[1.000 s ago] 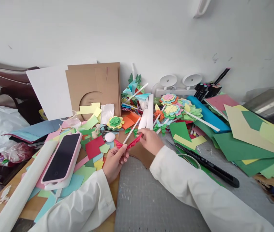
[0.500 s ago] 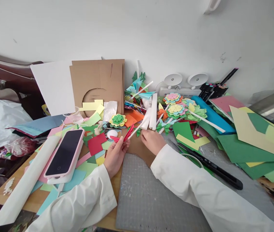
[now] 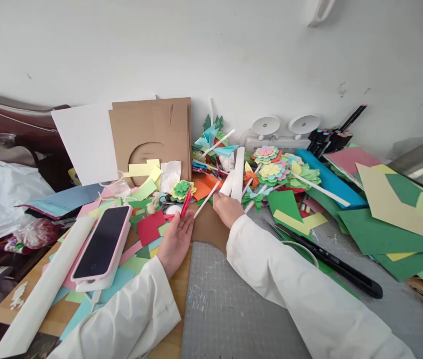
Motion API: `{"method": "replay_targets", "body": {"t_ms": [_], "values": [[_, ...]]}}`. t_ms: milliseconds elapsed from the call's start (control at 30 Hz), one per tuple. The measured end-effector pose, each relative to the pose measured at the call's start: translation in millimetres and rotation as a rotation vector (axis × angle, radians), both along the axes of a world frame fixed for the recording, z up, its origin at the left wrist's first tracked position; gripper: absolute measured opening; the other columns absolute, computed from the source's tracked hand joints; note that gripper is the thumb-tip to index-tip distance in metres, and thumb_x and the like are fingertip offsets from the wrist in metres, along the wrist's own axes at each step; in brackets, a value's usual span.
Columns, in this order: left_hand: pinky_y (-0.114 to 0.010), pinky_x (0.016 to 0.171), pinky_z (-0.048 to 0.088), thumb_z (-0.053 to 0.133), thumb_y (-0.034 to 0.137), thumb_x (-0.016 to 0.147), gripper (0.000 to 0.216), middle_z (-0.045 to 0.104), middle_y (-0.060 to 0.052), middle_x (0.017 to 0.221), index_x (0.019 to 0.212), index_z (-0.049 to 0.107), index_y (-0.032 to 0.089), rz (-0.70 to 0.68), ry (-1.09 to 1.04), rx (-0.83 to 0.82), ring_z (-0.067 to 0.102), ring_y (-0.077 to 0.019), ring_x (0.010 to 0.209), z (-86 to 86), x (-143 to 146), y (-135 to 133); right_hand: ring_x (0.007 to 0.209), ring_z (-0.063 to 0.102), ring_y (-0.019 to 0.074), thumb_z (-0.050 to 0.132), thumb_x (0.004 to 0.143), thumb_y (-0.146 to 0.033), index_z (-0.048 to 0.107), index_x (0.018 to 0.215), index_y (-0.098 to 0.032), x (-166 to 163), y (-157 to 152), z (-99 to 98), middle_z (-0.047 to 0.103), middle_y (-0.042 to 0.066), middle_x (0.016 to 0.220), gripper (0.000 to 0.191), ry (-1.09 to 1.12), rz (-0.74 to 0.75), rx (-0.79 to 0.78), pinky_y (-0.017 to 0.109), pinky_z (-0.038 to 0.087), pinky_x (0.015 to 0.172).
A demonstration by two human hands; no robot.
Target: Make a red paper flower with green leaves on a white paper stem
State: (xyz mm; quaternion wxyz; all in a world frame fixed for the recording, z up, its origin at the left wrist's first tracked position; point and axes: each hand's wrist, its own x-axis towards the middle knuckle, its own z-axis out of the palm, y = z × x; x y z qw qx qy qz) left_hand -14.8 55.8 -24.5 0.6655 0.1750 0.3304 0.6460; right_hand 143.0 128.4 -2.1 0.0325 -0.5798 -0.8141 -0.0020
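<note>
Folded red paper [image 3: 186, 203], flared like a bow or wings, stands in my left hand [image 3: 177, 239], pinched between thumb and fingers. Just right of it slants a thin white paper stick [image 3: 207, 199]; whether it joins the red paper is hidden. My right hand [image 3: 229, 209] is closed, fingers curled, over the brown cardboard piece [image 3: 206, 227]. What lies in its fingers, if anything, I cannot make out. Close above that hand lean a white paper roll [image 3: 238, 172] and a shorter one. A green-and-yellow paper flower [image 3: 182, 189] lies beyond my left hand.
A grey cutting mat [image 3: 233, 309] lies in front. Left are a phone [image 3: 102, 242] and a long white roll [image 3: 43, 294]. Right are a black flat iron [image 3: 331, 262], paper flowers [image 3: 271, 170] and green sheets [image 3: 368, 232]. Cardboard panels [image 3: 151, 122] lean on the wall.
My left hand has tilted the red paper more upright and opened its fingers a little. My right hand has shifted slightly left and up. The view has turned a little.
</note>
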Motion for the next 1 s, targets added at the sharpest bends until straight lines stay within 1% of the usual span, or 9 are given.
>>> {"method": "replay_targets", "body": {"t_ms": [67, 200, 333, 400, 567, 667, 767, 900, 1000], "values": [[-0.028, 0.106, 0.037, 0.059, 0.035, 0.086, 0.02, 0.072, -0.003, 0.095, 0.084, 0.07, 0.018, -0.004, 0.0, 0.001, 0.061, -0.0143, 0.108, 1.2, -0.9, 0.4, 0.088, 0.06, 0.0168, 0.052, 0.092, -0.029, 0.055, 0.111, -0.014, 0.7, 0.9, 3.5, 0.059, 0.007, 0.105, 0.025, -0.022, 0.027, 0.027, 0.034, 0.053, 0.074], [-0.03, 0.107, 0.035, 0.062, 0.039, 0.083, 0.023, 0.072, -0.004, 0.098, 0.085, 0.071, 0.018, -0.034, -0.007, 0.052, 0.059, -0.0165, 0.111, 6.3, -0.7, -2.9, 0.085, 0.061, 0.019, 0.039, 0.093, -0.011, 0.055, 0.105, -0.011, 6.1, -8.4, 17.3, 0.06, 0.012, 0.1, 0.02, -0.056, 0.064, 0.093, 0.027, 0.047, 0.063], [-0.037, 0.108, 0.034, 0.066, 0.038, 0.081, 0.021, 0.073, -0.003, 0.088, 0.081, 0.071, 0.018, -0.169, -0.017, 0.169, 0.062, -0.0199, 0.106, 11.2, 1.9, -10.2, 0.076, 0.062, 0.0198, 0.033, 0.091, -0.006, 0.056, 0.097, -0.012, 23.0, -42.1, 32.8, 0.06, 0.01, 0.087, 0.025, -0.075, 0.06, 0.16, 0.027, 0.035, 0.05], [-0.037, 0.106, 0.035, 0.066, 0.037, 0.08, 0.019, 0.073, -0.003, 0.089, 0.08, 0.071, 0.019, -0.206, 0.01, 0.168, 0.061, -0.0204, 0.107, 12.5, 3.4, -12.7, 0.071, 0.061, 0.0189, 0.03, 0.093, -0.008, 0.057, 0.09, -0.014, 36.5, -65.1, 34.5, 0.059, 0.008, 0.081, 0.028, -0.084, 0.058, 0.178, 0.028, 0.031, 0.048], [-0.032, 0.1, 0.036, 0.067, 0.034, 0.08, 0.016, 0.071, -0.006, 0.102, 0.082, 0.071, 0.018, -0.166, 0.133, 0.132, 0.054, -0.022, 0.118, 12.7, 5.7, -12.0, 0.059, 0.055, 0.0157, 0.041, 0.089, -0.012, 0.054, 0.074, -0.017, 69.4, -108.6, 12.5, 0.054, 0.002, 0.068, 0.021, 0.024, 0.132, 0.17, 0.028, 0.03, 0.046], [-0.03, 0.1, 0.035, 0.069, 0.033, 0.078, 0.015, 0.071, -0.005, 0.103, 0.082, 0.071, 0.019, -0.105, 0.12, 0.135, 0.049, -0.0211, 0.122, 14.4, 5.1, -9.1, 0.07, 0.057, 0.0172, 0.045, 0.088, -0.016, 0.053, 0.077, -0.019, 75.7, -116.0, -5.8, 0.055, 0.003, 0.078, 0.014, 0.292, 0.171, 0.12, 0.027, 0.042, 0.058], [-0.03, 0.105, 0.031, 0.064, 0.036, 0.082, 0.019, 0.066, -0.004, 0.115, 0.09, 0.07, 0.021, -0.065, 0.105, 0.116, 0.038, -0.0206, 0.131, 18.8, 3.7, -7.8, 0.085, 0.056, 0.0211, 0.046, 0.09, -0.022, 0.054, 0.093, -0.018, 72.7, -116.8, -16.2, 0.056, 0.007, 0.09, 0.01, 0.489, 0.146, 0.104, 0.032, 0.047, 0.071], [-0.044, 0.109, 0.028, 0.048, 0.039, 0.092, 0.028, 0.045, -0.002, 0.142, 0.105, 0.066, 0.023, -0.227, 0.084, 0.198, 0.012, -0.0228, 0.142, 22.2, 2.9, -8.1, 0.097, 0.052, 0.0266, 0.049, 0.089, -0.019, 0.053, 0.112, -0.017, 68.2, -117.5, -21.9, 0.053, 0.011, 0.104, 0.024, 0.474, 0.173, 0.093, 0.042, 0.047, 0.082], [-0.056, 0.105, 0.03, 0.041, 0.042, 0.094, 0.031, 0.041, -0.003, 0.145, 0.101, 0.067, 0.026, -0.363, 0.005, 0.245, 0.008, -0.0232, 0.143, 20.2, 1.9, -5.6, 0.096, 0.051, 0.0263, 0.05, 0.085, -0.011, 0.055, 0.103, -0.018, 67.4, -118.9, -25.7, 0.052, 0.01, 0.103, 0.02, 0.496, 0.195, 0.06, 0.043, 0.046, 0.082]]}}
